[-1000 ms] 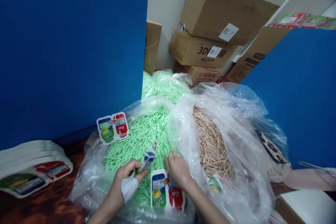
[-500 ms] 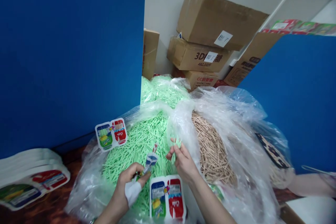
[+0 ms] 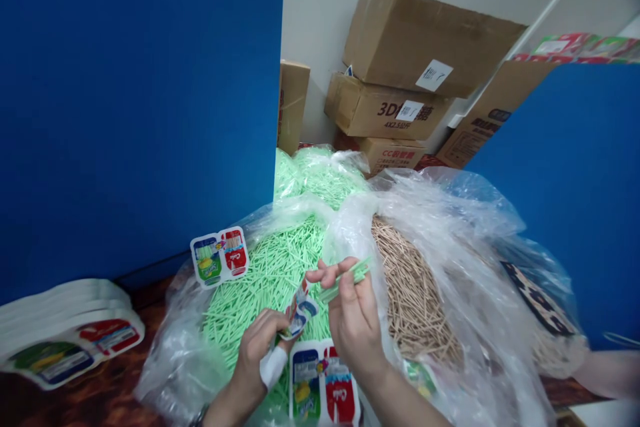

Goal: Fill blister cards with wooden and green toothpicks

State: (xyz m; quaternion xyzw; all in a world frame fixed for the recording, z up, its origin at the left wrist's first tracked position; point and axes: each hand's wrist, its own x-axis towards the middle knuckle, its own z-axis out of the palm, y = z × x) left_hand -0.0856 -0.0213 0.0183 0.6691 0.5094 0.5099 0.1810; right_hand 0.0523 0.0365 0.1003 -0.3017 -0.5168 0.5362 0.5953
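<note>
While right fingers pinch green sticks, left fingers grip packet; mottled surface, cartons, wall.

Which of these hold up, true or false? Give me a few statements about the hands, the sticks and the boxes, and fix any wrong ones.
1. The right hand holds a few green sticks. True.
2. In the picture, the brown sticks lie to the right of the green pile. True.
3. The left hand holds brown sticks. False: it holds a printed packet.
4. A white patch shows on the left hand. True.
5. The top cardboard box carries no label. False: a white label is on its side.
</note>
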